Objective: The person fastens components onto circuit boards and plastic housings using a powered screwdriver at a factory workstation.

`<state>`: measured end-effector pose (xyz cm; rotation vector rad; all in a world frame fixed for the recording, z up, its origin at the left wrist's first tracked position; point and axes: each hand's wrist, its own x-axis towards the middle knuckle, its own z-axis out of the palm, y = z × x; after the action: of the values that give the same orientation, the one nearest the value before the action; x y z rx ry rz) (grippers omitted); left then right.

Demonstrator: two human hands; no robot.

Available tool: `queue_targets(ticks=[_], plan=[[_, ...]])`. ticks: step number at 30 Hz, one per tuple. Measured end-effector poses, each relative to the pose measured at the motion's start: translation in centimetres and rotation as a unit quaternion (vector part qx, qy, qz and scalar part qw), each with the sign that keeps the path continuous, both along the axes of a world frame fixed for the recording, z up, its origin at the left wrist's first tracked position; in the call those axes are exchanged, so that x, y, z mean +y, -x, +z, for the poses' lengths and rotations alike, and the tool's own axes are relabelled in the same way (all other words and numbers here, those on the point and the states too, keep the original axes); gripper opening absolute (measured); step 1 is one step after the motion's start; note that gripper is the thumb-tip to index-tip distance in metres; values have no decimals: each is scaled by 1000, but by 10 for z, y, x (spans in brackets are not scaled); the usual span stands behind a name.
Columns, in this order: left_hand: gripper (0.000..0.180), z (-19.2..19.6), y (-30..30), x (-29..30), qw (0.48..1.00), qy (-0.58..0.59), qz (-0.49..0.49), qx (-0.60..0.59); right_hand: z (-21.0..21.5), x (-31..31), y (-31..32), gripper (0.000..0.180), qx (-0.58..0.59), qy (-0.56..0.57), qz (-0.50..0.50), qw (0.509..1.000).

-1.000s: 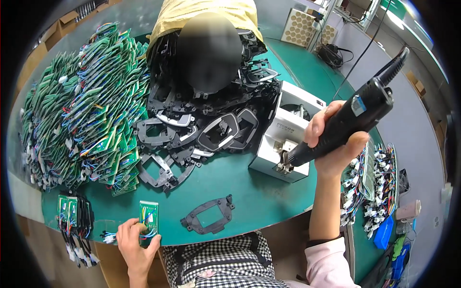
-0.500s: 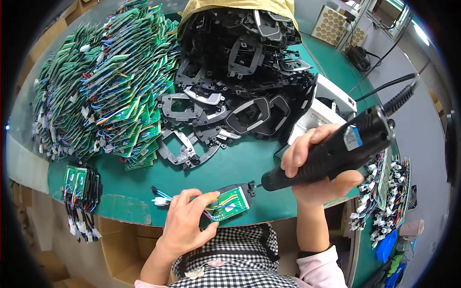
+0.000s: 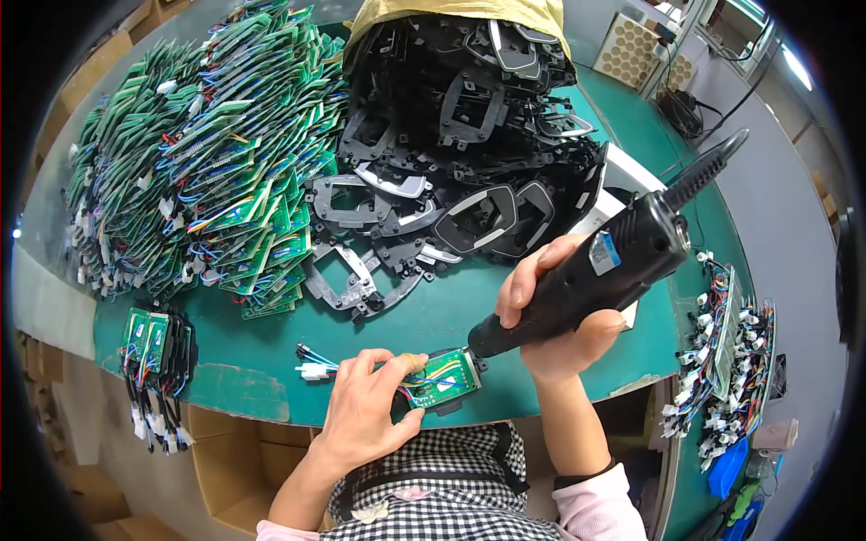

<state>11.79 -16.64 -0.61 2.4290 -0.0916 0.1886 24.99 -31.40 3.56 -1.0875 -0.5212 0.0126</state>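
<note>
Near the front edge of the green table, my left hand (image 3: pixel 372 406) grips a green circuit board (image 3: pixel 448 379) seated on a black plastic frame, its fingers curled over the board's left end. Coloured wires run under those fingers to white plugs (image 3: pixel 316 371) on the left. My right hand (image 3: pixel 564 338) is wrapped round a black electric screwdriver (image 3: pixel 586 279), tilted with its cord end up and to the right. The tool's nose is at the board's upper right corner; whether the bit touches a screw there is too small to tell.
A tall heap of wired circuit boards (image 3: pixel 244 171) fills the left. Behind the work, a yellow sack (image 3: pixel 460 11) spills black and grey plastic frames (image 3: pixel 474 221). Finished-looking board stacks (image 3: pixel 149 343) overhang the front left edge. Wired boards with white plugs (image 3: pixel 722 361) stand at right.
My right hand has brought the screwdriver left and its nose onto the board's corner. My left hand and the board have shifted slightly in view.
</note>
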Motion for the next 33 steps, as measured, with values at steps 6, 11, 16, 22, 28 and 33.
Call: queue_targets(ticks=[6, 11, 16, 22, 28, 33], plan=[[54, -4, 2, 0, 1000, -2, 8, 5, -7, 6, 3, 82, 3, 15, 5, 1000], [56, -5, 3, -6, 999, -1, 47, 10, -7, 9, 1, 81, -12, -2, 82, 997], [57, -6, 2, -10, 998, -1, 59, -12, -3, 11, -1, 83, 13, 23, 158, 987], [54, 4, 6, -14, 997, -72, 38, -9, -1, 6, -8, 78, 48, 13, 150, 987], [48, -4, -5, -30, 998, -44, 26, -29, 60, -67, -34, 80, -164, 8, -107, 981], [43, -8, -7, -32, 999, 0, 42, -33, 50, -79, -56, 80, -104, 45, -132, 985]])
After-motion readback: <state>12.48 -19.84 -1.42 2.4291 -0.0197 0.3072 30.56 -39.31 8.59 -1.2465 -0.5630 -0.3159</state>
